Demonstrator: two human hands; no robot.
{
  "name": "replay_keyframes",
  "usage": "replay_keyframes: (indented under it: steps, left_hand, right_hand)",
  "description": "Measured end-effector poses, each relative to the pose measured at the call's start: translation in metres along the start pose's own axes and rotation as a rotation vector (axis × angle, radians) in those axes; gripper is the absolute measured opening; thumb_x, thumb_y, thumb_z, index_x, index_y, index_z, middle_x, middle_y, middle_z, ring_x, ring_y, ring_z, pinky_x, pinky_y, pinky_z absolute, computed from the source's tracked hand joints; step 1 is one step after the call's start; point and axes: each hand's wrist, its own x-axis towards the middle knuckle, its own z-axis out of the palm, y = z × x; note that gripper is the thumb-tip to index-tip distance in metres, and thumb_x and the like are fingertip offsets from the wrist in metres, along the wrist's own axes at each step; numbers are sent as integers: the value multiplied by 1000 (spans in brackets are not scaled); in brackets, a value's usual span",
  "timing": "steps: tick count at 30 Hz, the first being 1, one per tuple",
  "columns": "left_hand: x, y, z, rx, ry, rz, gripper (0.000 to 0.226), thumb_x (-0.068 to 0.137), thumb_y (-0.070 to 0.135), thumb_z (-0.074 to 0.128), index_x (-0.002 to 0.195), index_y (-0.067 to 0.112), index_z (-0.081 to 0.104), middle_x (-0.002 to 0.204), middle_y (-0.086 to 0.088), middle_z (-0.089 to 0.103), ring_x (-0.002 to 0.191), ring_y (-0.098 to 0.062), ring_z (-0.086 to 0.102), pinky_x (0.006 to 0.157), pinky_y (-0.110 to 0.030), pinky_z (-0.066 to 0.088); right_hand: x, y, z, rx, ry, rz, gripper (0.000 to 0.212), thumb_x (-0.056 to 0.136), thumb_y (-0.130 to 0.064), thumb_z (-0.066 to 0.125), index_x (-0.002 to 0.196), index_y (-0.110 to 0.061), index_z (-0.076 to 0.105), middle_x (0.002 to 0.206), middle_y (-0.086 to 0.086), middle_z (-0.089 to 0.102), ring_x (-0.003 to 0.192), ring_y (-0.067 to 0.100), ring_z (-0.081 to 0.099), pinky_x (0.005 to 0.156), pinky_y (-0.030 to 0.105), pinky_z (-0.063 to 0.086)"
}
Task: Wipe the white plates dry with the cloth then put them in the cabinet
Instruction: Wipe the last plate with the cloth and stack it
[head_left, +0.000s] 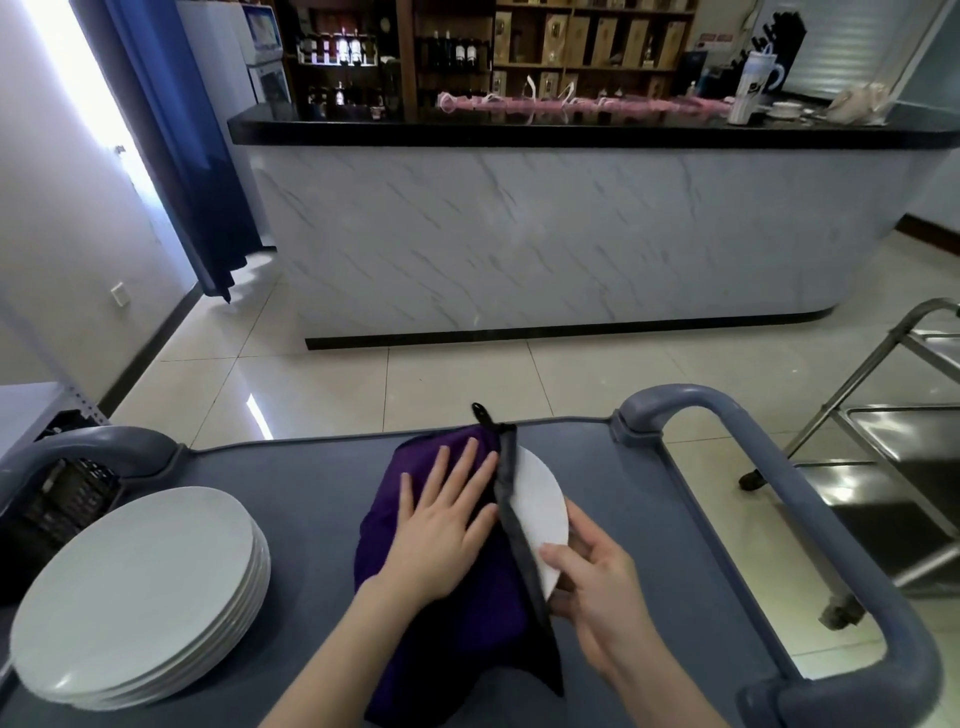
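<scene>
At the left of a grey cart (649, 493), a stack (140, 587) of white plates waits, well apart from the work. At centre, the left hand (441, 525) lies flat, fingers straight and spread, pressing a purple cloth (382, 551) down over a single plate (535, 499). Only the plate's right-hand part shows past the cloth's dark hem. The right hand (597, 587) pinches that plate's near rim, thumb on top and fingers curled beneath, steadying it on the cart top. A steel trolley (883, 441) stands at far right; no cabinet is in view.

The plate looks like glazed ceramic: rigid, fairly heavy for its thinness, likely slick if damp, and liable to chip or shatter if dropped. The rim is the sensible hold, thumb above and fingers under. The cloth is soft and limp, so it will follow any palm pressure. The stack would be weighty and best taken one plate at a time.
</scene>
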Motion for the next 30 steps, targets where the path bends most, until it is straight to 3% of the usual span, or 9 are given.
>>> replay_keyframes:
  steps: [4,6,7,8,10,14,18,23,30]
  left_hand:
    - [-13,-27,-3,-207,30,-138,58,102,50,28,145,57,-10,160,24,-11,148,-2,-1,121,-34,10]
    - [-29,-29,-2,-460,20,-213,63,102,45,37,145,61,-7,150,20,38,128,5,41,106,-24,35]
    - [-38,-26,0,-522,31,-256,66,102,42,39,146,61,-6,125,23,57,104,11,53,93,-19,42]
    - [-45,-22,5,-561,66,-291,68,102,38,42,147,59,-4,101,27,60,84,14,55,80,-12,44]
    - [-56,-19,13,-654,176,-313,73,100,27,51,150,54,5,80,32,59,73,20,55,70,-5,43]
    - [-59,-12,2,-839,326,-310,86,89,24,70,144,64,17,129,37,52,118,14,49,102,-21,40]
    - [-48,-22,-18,-867,370,-315,66,80,23,79,124,60,46,114,19,69,106,0,65,93,-29,51]
    - [-29,-23,-52,-654,183,-89,40,80,19,78,96,51,58,93,23,69,85,6,64,72,-7,44]
    - [-31,-6,-53,-666,13,45,14,92,29,66,98,40,62,95,17,70,87,2,65,72,-11,46]
  right_hand:
    - [1,-7,-13,1,39,-56,51,91,10,52,120,-29,68,107,2,76,84,19,74,61,39,58]
    - [3,-11,-16,4,57,-91,51,91,9,53,123,-29,66,109,2,75,85,18,74,62,38,58]
    - [4,-13,-17,6,62,-104,51,91,8,53,123,-30,66,110,1,75,85,18,74,63,39,58]
    - [5,-14,-18,8,66,-112,51,91,7,53,123,-30,66,110,1,75,85,18,73,64,39,57]
    - [7,-15,-18,-1,76,-112,49,93,5,53,124,-31,66,110,0,75,84,17,73,65,39,58]
    - [8,-19,-22,-69,40,-106,48,96,1,53,127,-34,63,113,-2,74,92,20,72,69,40,59]
    - [6,-38,-27,-290,-129,-165,48,98,-5,54,127,-42,62,115,-4,73,98,17,72,69,32,59]
    - [8,-65,-16,-639,-389,-229,49,97,1,52,126,-37,64,119,-13,71,109,6,67,83,20,53]
    - [18,-72,7,-991,-232,-512,18,95,-16,61,107,-28,68,100,-20,71,97,-3,63,87,23,48]
